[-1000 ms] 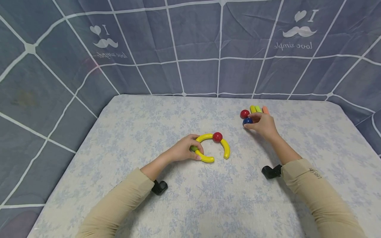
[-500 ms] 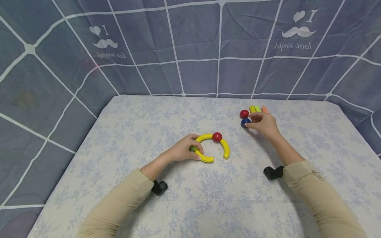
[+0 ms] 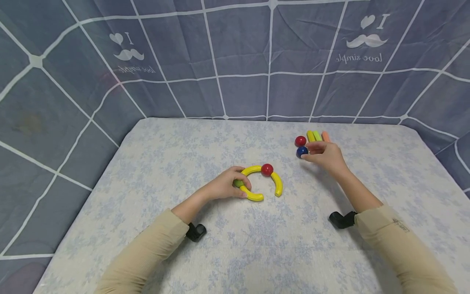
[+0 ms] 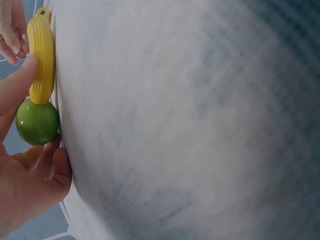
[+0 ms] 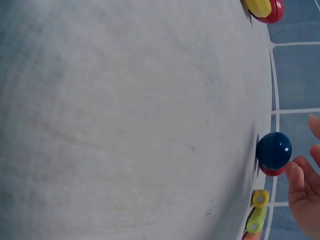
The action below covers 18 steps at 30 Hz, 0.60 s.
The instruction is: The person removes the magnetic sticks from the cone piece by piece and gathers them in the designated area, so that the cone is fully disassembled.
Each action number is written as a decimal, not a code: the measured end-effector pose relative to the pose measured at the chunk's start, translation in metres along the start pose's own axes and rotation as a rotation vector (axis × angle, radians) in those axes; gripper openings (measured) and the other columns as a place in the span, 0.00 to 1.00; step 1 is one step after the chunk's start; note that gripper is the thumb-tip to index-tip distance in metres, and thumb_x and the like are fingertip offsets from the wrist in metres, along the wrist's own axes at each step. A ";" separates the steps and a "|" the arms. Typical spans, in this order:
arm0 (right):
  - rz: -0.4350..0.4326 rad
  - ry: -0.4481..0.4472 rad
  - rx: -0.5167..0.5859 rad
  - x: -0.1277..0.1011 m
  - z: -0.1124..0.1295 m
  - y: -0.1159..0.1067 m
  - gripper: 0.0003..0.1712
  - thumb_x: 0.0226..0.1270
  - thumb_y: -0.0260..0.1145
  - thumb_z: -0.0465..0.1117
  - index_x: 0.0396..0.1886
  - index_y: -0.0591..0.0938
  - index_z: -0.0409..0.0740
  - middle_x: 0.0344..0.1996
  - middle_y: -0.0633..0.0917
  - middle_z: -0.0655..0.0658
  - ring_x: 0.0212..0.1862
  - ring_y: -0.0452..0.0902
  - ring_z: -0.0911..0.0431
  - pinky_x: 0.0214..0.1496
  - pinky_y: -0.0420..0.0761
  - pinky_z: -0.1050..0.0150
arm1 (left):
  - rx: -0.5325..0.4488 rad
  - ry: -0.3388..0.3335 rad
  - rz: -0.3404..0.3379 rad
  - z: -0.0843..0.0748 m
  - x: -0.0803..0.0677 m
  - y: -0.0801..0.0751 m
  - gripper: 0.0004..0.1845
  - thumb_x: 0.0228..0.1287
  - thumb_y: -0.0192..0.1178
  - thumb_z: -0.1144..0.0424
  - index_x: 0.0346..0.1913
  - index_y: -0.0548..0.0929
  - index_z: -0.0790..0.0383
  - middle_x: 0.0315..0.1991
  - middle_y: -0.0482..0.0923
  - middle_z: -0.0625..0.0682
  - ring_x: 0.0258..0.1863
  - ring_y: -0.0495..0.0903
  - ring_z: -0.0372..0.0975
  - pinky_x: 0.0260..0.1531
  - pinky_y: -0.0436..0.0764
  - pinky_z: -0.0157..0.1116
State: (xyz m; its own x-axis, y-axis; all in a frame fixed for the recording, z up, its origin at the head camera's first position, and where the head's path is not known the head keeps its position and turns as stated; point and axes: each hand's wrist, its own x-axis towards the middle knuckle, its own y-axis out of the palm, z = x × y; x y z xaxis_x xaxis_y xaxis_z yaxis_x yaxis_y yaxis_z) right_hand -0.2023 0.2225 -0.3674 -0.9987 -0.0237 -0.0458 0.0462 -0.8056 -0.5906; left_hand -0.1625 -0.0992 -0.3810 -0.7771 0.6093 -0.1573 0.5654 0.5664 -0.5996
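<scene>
the right hand [image 3: 327, 155] has let go of the blue ball [image 3: 302, 152] and now hovers open just right of it. the left hand [image 3: 225, 185] still grips the green ball [image 4: 36, 122], left of it, joining the yellow curved pieces [image 3: 257, 181].

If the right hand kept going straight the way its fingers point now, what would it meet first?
Most likely the blue ball: the right hand points left at it, fingertips just short of it in the right wrist view. The red ball lies just beyond; depth is uncertain.
</scene>
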 end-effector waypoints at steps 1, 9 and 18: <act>0.007 -0.001 0.001 -0.001 0.001 0.000 0.28 0.57 0.70 0.43 0.54 0.77 0.33 0.46 0.79 0.34 0.46 0.72 0.49 0.37 0.72 0.76 | -0.008 0.002 -0.001 0.000 0.000 0.000 0.11 0.54 0.68 0.67 0.42 0.83 0.59 0.67 0.57 0.62 0.67 0.55 0.52 0.62 0.56 0.52; 0.108 -0.047 0.044 -0.008 0.010 0.009 0.26 0.57 0.70 0.40 0.53 0.77 0.30 0.46 0.80 0.33 0.42 0.76 0.53 0.38 0.75 0.75 | -0.033 -0.030 -0.049 -0.004 0.000 -0.002 0.33 0.60 0.63 0.64 0.67 0.63 0.59 0.63 0.65 0.58 0.62 0.64 0.47 0.61 0.62 0.46; 0.342 -0.095 -0.048 -0.014 0.017 0.039 0.24 0.55 0.71 0.40 0.50 0.80 0.32 0.35 0.83 0.42 0.37 0.76 0.52 0.38 0.76 0.67 | 0.001 -0.092 -0.100 -0.008 -0.002 -0.002 0.30 0.64 0.59 0.62 0.68 0.63 0.56 0.59 0.70 0.59 0.54 0.72 0.47 0.51 0.71 0.45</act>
State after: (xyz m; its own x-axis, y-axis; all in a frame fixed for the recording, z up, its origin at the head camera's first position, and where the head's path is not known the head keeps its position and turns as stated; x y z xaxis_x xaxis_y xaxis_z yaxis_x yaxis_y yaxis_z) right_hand -0.1869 0.1815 -0.3758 -0.9228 -0.3439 -0.1739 0.3771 -0.7127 -0.5915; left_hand -0.1599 -0.0968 -0.3733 -0.8516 0.4967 -0.1677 0.4836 0.6209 -0.6169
